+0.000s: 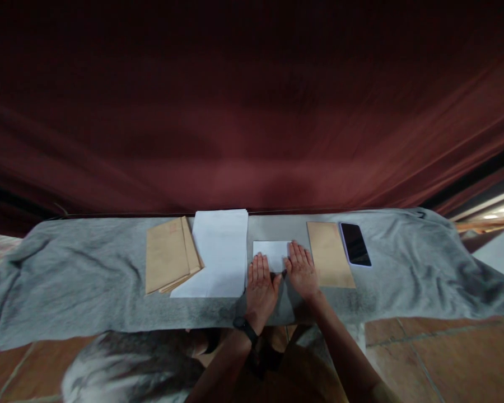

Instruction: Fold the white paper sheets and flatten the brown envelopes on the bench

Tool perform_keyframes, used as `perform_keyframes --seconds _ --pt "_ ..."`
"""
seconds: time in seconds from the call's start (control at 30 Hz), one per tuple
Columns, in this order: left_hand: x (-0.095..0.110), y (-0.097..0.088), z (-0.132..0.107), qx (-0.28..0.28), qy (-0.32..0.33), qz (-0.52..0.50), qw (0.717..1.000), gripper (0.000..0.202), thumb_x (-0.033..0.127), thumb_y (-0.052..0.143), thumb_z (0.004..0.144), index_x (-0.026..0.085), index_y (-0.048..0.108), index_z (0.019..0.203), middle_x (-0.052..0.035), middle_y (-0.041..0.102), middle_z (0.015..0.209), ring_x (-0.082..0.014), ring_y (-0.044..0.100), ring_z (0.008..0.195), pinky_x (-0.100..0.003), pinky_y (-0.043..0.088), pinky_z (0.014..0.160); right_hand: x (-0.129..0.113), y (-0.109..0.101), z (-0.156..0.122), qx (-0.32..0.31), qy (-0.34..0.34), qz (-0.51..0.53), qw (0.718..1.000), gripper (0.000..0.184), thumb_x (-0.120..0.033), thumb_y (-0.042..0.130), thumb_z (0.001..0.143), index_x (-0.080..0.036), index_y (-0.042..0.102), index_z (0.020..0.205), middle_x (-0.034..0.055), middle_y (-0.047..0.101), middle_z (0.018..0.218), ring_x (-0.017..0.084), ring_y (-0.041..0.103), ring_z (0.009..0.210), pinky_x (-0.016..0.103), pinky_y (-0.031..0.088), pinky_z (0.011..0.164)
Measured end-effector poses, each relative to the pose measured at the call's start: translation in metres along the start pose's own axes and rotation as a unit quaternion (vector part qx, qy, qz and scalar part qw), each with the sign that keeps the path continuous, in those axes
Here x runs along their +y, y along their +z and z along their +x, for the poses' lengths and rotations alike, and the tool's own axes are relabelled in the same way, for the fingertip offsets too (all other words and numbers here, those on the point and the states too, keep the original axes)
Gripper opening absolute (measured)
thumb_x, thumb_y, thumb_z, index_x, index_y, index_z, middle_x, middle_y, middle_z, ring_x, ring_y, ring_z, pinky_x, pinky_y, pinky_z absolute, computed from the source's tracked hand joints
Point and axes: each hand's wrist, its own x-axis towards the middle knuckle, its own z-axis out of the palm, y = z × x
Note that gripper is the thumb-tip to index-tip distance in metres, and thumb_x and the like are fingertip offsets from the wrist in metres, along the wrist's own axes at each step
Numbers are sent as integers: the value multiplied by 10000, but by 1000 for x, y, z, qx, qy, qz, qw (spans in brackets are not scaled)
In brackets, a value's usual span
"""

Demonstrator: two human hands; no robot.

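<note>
A small folded sheet of white paper (271,248) lies on the grey cloth between my hands. My left hand (260,286) rests flat on its left part, fingers stretched forward, with a dark watch (245,329) on the wrist. Flat over the right edge of the paper lies my right hand (302,272), fingers extended. Both thumbs point inward, near the paper's front edge. Just right of my right hand is a single brown envelope (331,254). To the left of my left hand sits a stack of white sheets (222,254).
Several brown envelopes (168,254) are piled at the left, overlapping the white sheets. A phone (355,244) in a pale purple case lies right of the single envelope. Grey cloth (407,263) covers the narrow table. A dark red curtain (252,123) hangs behind it.
</note>
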Motion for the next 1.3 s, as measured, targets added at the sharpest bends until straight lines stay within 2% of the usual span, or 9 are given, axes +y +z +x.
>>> perform_keyframes --seconds 0.13,0.23,0.37,0.47,0.8,1.0,1.07,1.17,1.3 --pt "-1 -3 -3 5 -8 8 1000 660 378 338 1018 10 242 1558 -222 328 1605 -295 265 1514 -497 305 1219 -4 -5 1 4 12 11 1000 556 -327 315 1058 -92 318 1562 158 398 1578 301 357 1456 500 287 1174" --pt "1 -4 -3 3 -5 11 1000 628 312 338 1007 2 265 1548 -225 338 1600 -299 268 1512 -502 304 1219 -17 -11 2 4 27 16 1000 568 -293 327 1046 -73 289 1569 175 361 1594 308 341 1467 514 273 1184" --pt "1 -4 -2 -15 -8 29 999 585 176 315 972 7 313 1532 -211 356 1595 -293 253 1517 -484 293 1226 -41 -17 -2 -35 -39 49 997 556 -298 323 1047 -95 308 1564 141 361 1601 254 311 1489 472 268 1208" --pt "0 -4 -2 -26 -5 37 999 597 104 294 942 15 321 1532 -205 355 1598 -285 242 1519 -470 289 1229 -48 -17 -11 -57 -78 64 993 540 -339 293 1063 -127 336 1558 114 399 1585 215 323 1485 444 264 1218" --pt "2 -6 -2 -3 -17 -10 1000 619 197 319 985 9 202 1563 -234 297 1615 -293 204 1530 -520 284 1227 -18 -17 -39 -12 -17 5 1000 657 -420 360 1050 -74 218 1591 179 377 1582 290 365 1459 476 290 1189" --pt "34 3 24 -30 57 -64 996 602 287 297 1012 53 240 1564 -182 316 1621 -268 246 1522 -504 287 1238 -16 -19 -44 -12 -43 0 999 709 -172 341 974 -121 47 1617 149 322 1617 288 352 1467 493 283 1196" --pt "39 8 37 -45 56 -68 995 597 341 270 1028 46 288 1547 -186 346 1605 -266 265 1516 -499 304 1228 -16 -19 -44 -9 -45 -4 999 740 -145 343 953 -117 13 1614 155 327 1614 294 363 1461 498 291 1192" --pt "30 12 49 -54 39 -51 997 636 401 281 1030 3 317 1525 -215 346 1598 -279 249 1519 -486 301 1226 -17 -18 -43 -5 -44 -7 999 701 -197 345 988 -109 47 1616 169 352 1600 308 391 1443 501 298 1185" --pt "8 13 50 -38 15 -19 999 642 381 306 1024 -9 291 1533 -221 321 1607 -284 216 1528 -484 281 1232 -19 -20 -41 -4 -36 0 999 655 -323 371 1037 -110 144 1613 176 367 1589 313 408 1433 490 289 1188"
